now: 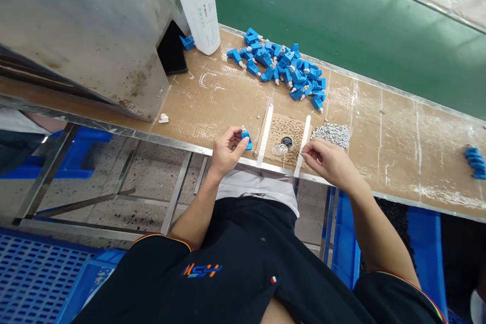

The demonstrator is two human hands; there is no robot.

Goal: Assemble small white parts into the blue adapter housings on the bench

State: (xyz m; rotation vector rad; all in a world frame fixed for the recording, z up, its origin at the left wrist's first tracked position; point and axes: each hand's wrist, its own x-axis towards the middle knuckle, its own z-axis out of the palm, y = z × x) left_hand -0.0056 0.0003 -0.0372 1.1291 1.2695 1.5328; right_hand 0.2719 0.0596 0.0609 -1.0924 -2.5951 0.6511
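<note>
A blue plastic part with a white tip (pixel 246 140) points upward in my left hand (pixel 228 148), its fingers and thumb closed round it. Over the right white tape strip, my right hand (pixel 322 157) is closed in a pinch; anything between its fingertips is too small to make out. Just beyond that hand lies a pile of small grey pieces (pixel 332 134). Between my hands is a speckled cardboard piece (pixel 279 126), taped down at both sides. A small round container with black contents (pixel 287 141) and a clear round lid (pixel 279 149) rest on it.
Many blue parts with white tips (pixel 281 66) are heaped along the table's far side. At the back left stand a white bottle (pixel 199 10) and a dark flat object (pixel 172 50). A metal housing (pixel 94 25) borders the left. Beyond the table runs a green surface (pixel 304 5).
</note>
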